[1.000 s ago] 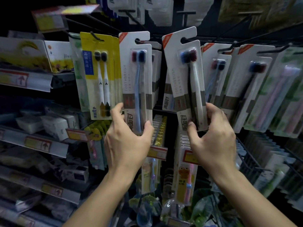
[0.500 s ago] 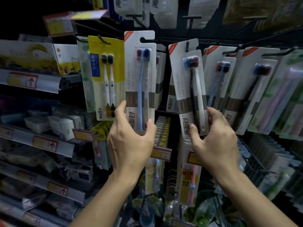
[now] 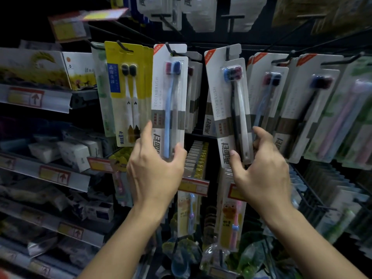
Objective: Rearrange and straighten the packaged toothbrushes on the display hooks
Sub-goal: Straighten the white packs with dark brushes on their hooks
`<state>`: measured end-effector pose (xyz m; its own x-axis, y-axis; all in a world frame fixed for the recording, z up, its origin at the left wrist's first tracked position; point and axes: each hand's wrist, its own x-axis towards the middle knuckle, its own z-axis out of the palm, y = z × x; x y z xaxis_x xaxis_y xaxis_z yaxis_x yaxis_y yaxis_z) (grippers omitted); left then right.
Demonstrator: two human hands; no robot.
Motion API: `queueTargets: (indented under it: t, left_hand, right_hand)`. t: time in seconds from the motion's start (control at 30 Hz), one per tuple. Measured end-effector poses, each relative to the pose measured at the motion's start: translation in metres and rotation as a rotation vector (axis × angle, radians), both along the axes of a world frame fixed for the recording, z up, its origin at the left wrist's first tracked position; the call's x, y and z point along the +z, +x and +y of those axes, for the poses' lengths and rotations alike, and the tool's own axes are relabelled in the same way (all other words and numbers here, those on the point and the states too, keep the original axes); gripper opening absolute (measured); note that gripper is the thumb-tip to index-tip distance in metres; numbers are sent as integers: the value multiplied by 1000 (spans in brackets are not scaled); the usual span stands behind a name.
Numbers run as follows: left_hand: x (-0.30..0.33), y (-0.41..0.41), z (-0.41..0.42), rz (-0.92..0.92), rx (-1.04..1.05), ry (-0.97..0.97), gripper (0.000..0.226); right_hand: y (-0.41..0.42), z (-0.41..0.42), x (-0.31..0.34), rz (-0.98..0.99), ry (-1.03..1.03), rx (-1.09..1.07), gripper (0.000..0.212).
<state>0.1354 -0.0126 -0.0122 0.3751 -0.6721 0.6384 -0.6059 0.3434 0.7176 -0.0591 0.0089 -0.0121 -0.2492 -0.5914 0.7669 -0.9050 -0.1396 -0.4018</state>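
A: Why did each hand grip a pack's bottom?
B: To steady them. The left hand (image 3: 155, 168) pinched the blue-brush pack (image 3: 170, 101); the right hand (image 3: 261, 174) held the tilted black-brush pack (image 3: 231, 105), both on hooks.

The blue-brush pack (image 3: 170, 101) hangs at 9 o'clock of the black-brush pack (image 3: 231, 105), with the yellow pack (image 3: 128, 93) further at 9 o'clock beside it

Dim scene, light from front on central packs; dark corners, wide-angle bending at edges, soft blurred periphery.
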Motion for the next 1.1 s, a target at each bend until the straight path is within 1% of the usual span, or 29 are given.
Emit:
queueTargets:
  t: [0.1,0.2,0.27,0.33,0.43,0.63,0.7,0.83,0.93,1.1]
  left_hand:
    - [-1,0,-3,-27,-4,9,80]
    - [0,0,-3,-53,-1,-5,81]
    - [0,1,-4,-70,0,-23,76]
    - [0,2,-6,-83,-4,-35,68]
    - [-1,2,-9,-103,-3,-31,65]
    - [5,1,-20,-132,-14,16,67]
    - [7,1,-27,-145,-22,32,67]
    - [12,-2,-39,-181,-39,73,68]
    - [15,-6,-50,-200,-57,108,68]
    - [20,-8,-70,-228,-65,111,69]
  right_hand:
    - [5,3,0,46,-6,54,74]
    - [11,4,0,100,-45,97,72]
    - [13,5,0,99,-33,115,71]
    - [15,5,1,85,-13,118,71]
    - [20,5,2,55,13,120,72]
    - [29,-1,6,32,125,129,84]
    - [30,-5,8,-11,162,158,87]
    - [30,-15,13,-104,239,210,91]
    - [30,-24,16,-137,281,225,93]
    - [32,-40,21,-162,330,229,95]
